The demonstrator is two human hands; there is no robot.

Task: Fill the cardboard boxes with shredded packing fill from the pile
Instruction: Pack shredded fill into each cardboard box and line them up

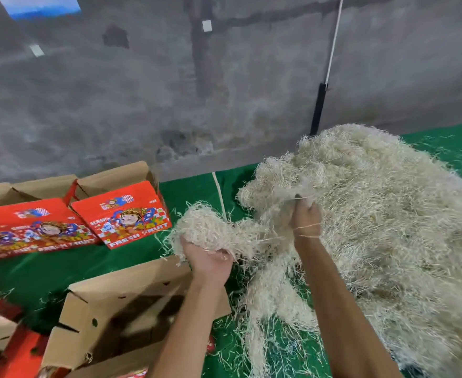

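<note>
A big pile of pale shredded packing fill [388, 214] covers the right side of the green floor mat. My left hand [210, 261] grips a clump of the fill [210, 230] and holds it above the far edge of an open cardboard box [107, 304] below. My right hand [307, 218] is raised at the pile's left flank, its fingers curled round strands of fill that stretch back to the clump. The open box's inside looks dark and blurred.
Two more open boxes with red printed flaps [123, 214] [30, 227] stand at the back left by the grey wall. Another red box corner [14, 350] shows at the bottom left. Loose strands litter the green mat [279, 347]. A white cord [333, 42] hangs on the wall.
</note>
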